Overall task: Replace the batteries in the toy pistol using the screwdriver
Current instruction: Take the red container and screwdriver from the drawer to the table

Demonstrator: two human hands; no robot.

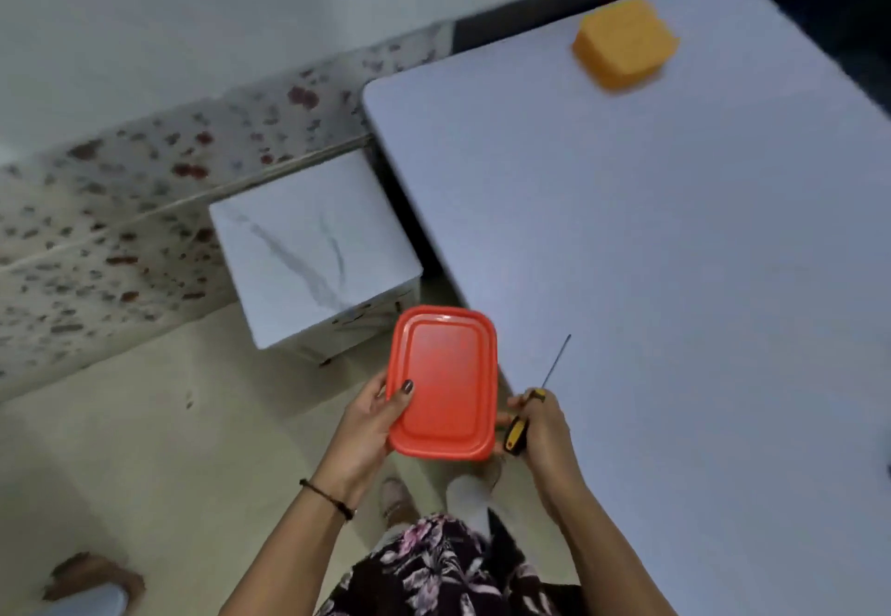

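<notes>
A red lidded plastic box (443,381) is held in the air in front of me, just left of the table's near corner. My left hand (373,427) grips its left side, thumb on the lid. My right hand (540,427) is at the box's right side and is closed on a screwdriver (523,422) with a yellow and black handle; its thin metal shaft points up and away over the table edge. No toy pistol or batteries are visible; the box's contents are hidden by the lid.
A large white table (675,230) fills the right side, with an orange plastic box (624,44) near its far edge. A white marble-patterned stool (313,244) stands on the floor left of the table. Someone's foot (91,577) is at the bottom left.
</notes>
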